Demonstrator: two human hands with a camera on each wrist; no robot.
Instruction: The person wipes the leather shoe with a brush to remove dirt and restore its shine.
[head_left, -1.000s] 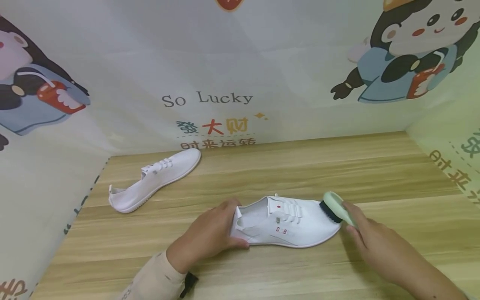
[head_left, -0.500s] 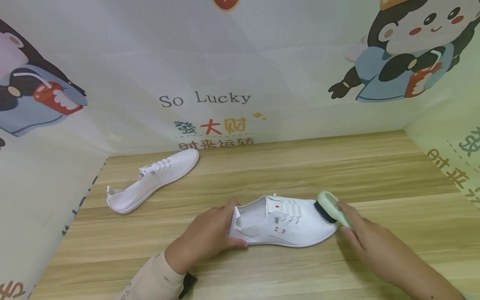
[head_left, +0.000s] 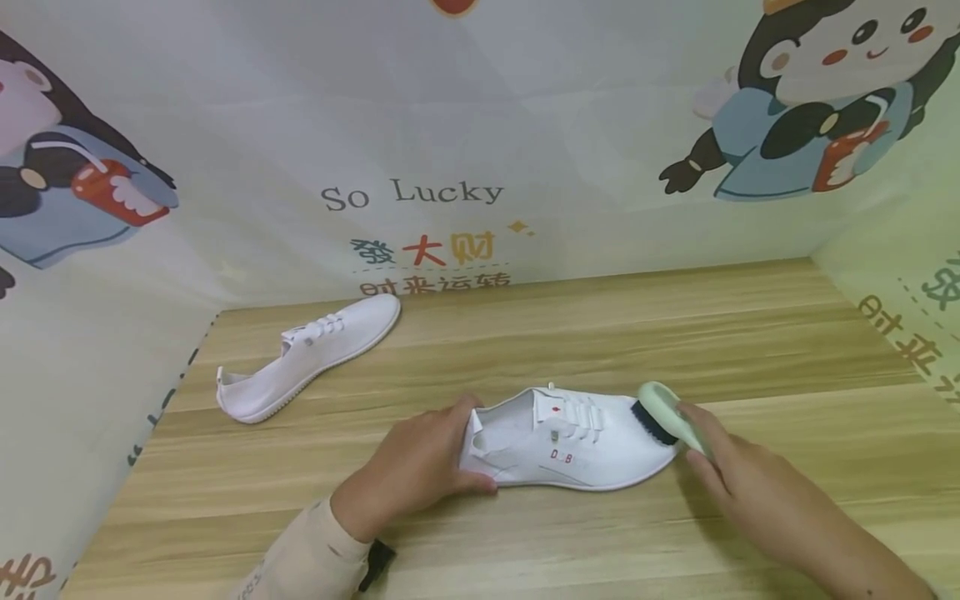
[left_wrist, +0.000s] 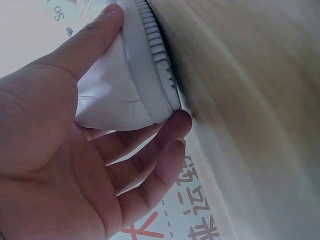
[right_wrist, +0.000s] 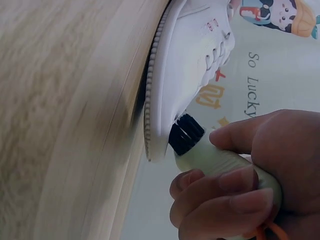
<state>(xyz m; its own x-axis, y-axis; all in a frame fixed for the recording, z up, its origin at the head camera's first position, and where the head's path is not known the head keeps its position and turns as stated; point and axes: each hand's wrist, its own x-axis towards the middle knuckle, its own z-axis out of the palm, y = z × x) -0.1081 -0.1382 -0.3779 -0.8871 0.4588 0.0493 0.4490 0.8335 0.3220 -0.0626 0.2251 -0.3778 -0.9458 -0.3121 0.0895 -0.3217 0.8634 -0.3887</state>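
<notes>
A white lace-up shoe (head_left: 600,454) lies on the wooden tabletop, toe to the right, with small red letters on its side. My left hand (head_left: 416,462) grips its heel, thumb on the near side; in the left wrist view the thumb (left_wrist: 95,37) lies along the heel and the fingers curl behind it. My right hand (head_left: 757,492) holds a pale green brush (head_left: 663,412) by its handle. Its black bristles (right_wrist: 186,134) are against the top of the shoe's toe. In the right wrist view, the fingers wrap the handle, and an orange cord (right_wrist: 272,231) shows below them.
The other white shoe (head_left: 315,358) lies at the back left, toe toward the back wall. A printed cloth (head_left: 585,167) with cartoon figures and lettering encloses the tabletop (head_left: 570,333) at the back and sides.
The brush has shifted slightly left over the toe, then barely back to the right, its bristles staying on the shoe. My left hand keeps its grip on the heel, and the other shoe has not moved.
</notes>
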